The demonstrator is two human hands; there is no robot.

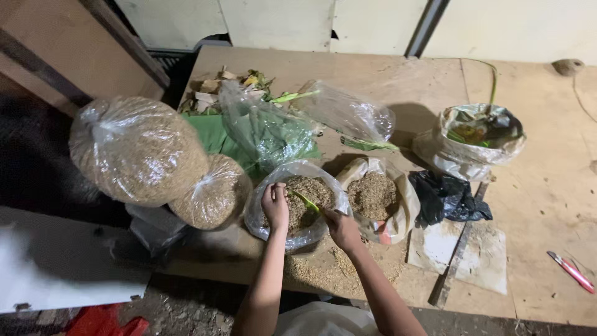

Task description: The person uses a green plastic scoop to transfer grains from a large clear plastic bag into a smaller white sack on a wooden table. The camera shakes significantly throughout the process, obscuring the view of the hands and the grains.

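Note:
An open clear plastic bag (261, 214) full of brown husk-like material sits at the table's near edge. My left hand (274, 205) rests inside it, fingers curled on the material. My right hand (341, 228) is at the bag's right rim and pinches one end of a thin green leaf strip (305, 200) that lies across the material. A second open bag (407, 205) with the same brown material stands just to the right.
Two tied clear bags of brown material (137, 149) lie at the left. Green leaves in a clear bag (267, 130) sit behind. A black plastic bag (444, 196), a foil-lined bowl (482, 134) and a red-handled cutter (572, 270) lie to the right on the wooden table (541, 205).

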